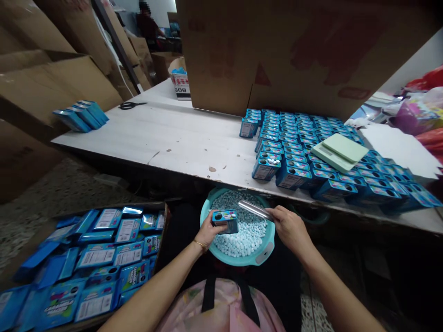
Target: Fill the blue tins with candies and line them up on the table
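Note:
My left hand (207,231) grips a small blue tin (226,222) with its printed top facing up, above a turquoise basin (206,210). Pale blue and white candies (238,244) fill much of that basin, which rests at my lap. In my right hand (289,227) is a shiny metal scoop (254,210), its far end slanting to the left over the candies, apart from the tin. Whether the scoop carries any candies I cannot tell.
A carton (165,258) of loose blue tins lies at lower left. Rows of tins (294,177) and a pale green scale (341,151) stand at the table's right. Scissors (131,105) and several tins (83,116) sit at left. A large cardboard box (277,55) rises behind. A person (148,25) is far back.

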`<action>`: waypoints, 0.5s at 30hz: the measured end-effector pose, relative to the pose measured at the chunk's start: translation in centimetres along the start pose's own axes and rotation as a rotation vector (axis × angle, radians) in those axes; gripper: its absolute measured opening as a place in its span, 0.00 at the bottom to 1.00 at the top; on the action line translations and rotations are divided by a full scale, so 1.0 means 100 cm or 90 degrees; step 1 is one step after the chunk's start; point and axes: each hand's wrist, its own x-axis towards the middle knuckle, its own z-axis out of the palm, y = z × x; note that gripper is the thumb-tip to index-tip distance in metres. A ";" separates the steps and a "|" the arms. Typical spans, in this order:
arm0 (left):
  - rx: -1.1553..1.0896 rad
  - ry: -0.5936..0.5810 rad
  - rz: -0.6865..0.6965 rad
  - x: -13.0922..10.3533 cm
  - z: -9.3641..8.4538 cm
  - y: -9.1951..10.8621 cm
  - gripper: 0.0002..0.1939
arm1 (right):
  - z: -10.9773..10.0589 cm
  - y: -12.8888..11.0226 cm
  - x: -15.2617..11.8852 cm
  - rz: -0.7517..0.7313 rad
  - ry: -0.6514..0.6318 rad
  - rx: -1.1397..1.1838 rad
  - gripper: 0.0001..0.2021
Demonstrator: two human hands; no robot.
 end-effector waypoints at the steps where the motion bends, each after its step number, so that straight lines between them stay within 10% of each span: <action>1: -0.041 -0.007 -0.014 0.001 0.006 -0.002 0.27 | 0.004 0.006 -0.002 0.012 0.006 0.020 0.16; 9: 0.047 -0.016 0.080 0.024 0.014 0.047 0.26 | 0.041 0.054 -0.019 0.098 0.086 0.270 0.17; 15: 0.195 -0.011 0.227 0.103 0.018 0.123 0.20 | 0.069 0.059 -0.028 0.134 0.070 0.400 0.18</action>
